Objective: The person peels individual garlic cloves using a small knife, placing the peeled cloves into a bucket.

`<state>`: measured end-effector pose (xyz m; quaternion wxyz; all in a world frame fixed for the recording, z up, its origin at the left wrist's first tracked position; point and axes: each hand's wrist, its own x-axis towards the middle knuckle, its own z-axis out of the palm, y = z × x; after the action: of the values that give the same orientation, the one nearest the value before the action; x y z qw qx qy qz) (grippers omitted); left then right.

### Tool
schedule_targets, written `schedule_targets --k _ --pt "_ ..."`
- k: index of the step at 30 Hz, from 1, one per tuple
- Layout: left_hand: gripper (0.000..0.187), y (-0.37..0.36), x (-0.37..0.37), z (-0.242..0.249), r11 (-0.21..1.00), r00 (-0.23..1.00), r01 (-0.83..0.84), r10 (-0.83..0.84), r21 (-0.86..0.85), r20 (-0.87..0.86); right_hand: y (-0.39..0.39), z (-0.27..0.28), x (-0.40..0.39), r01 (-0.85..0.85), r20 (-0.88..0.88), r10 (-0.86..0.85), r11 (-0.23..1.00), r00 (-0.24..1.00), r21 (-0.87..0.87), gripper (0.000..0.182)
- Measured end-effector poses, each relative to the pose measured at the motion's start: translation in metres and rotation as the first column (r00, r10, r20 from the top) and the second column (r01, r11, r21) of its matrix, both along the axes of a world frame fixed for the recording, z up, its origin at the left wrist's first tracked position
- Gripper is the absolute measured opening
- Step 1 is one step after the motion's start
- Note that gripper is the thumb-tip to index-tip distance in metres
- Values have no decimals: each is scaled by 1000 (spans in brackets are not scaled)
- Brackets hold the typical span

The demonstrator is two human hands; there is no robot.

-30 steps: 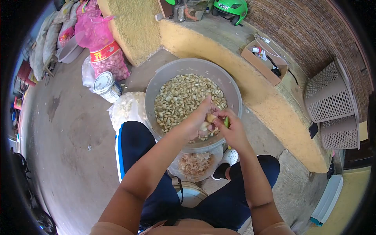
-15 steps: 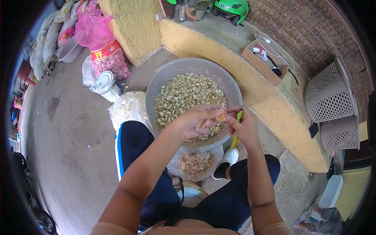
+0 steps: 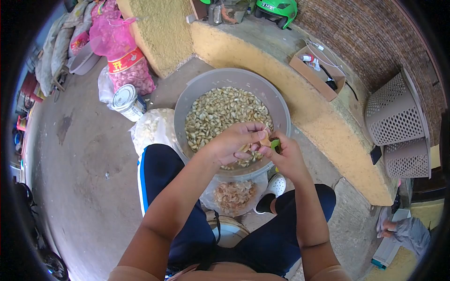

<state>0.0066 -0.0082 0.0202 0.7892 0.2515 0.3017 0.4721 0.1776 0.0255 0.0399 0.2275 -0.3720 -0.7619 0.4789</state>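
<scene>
A wide grey tub (image 3: 187, 93) stands in front of my knees, holding many loose garlic cloves (image 3: 227, 105). Above its near right part, my left hand (image 3: 239, 143) pinches a garlic clove (image 3: 266, 140) with pale orange skin. More pale pieces show in its curled fingers. My right hand (image 3: 286, 157) grips a small knife (image 3: 275, 146) with a green and yellow handle; its fingertips meet the clove, and the blade is hidden. Under the tub's near rim sits a clear plastic bag (image 3: 234, 196) of papery garlic skins.
Left of the tub are a white bag (image 3: 152, 131) of pale cloves, a tin can (image 3: 126, 102) and a pink mesh sack (image 3: 133, 77). A low yellow ledge (image 3: 281, 84) curves behind, bearing a cardboard box (image 3: 315, 77). Another person's leg (image 3: 410, 234) shows lower right.
My right hand has turned inward and moved closer to the left, so the knife's handle is now mostly covered. The other person's leg at lower right has shifted up and right.
</scene>
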Motion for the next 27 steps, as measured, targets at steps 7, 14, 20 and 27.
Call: schedule_targets --k 7,14,20,27 --pt "26 0 2 1 998 1000 13 -13 61 -7 -1 2 0 2 15 -2 998 1000 62 31" --pt "27 -1 4 -1 996 1000 -5 3 85 13 -3 0 -2 44 41 -49 991 998 124 35" --pt "31 -1 5 -4 995 997 -42 37 87 61 -6 -2 -6 96 20 -103 975 995 201 36" --pt "31 -2 8 -6 990 997 -53 47 128 53 -7 -4 -7 122 -3 -124 971 992 208 36"
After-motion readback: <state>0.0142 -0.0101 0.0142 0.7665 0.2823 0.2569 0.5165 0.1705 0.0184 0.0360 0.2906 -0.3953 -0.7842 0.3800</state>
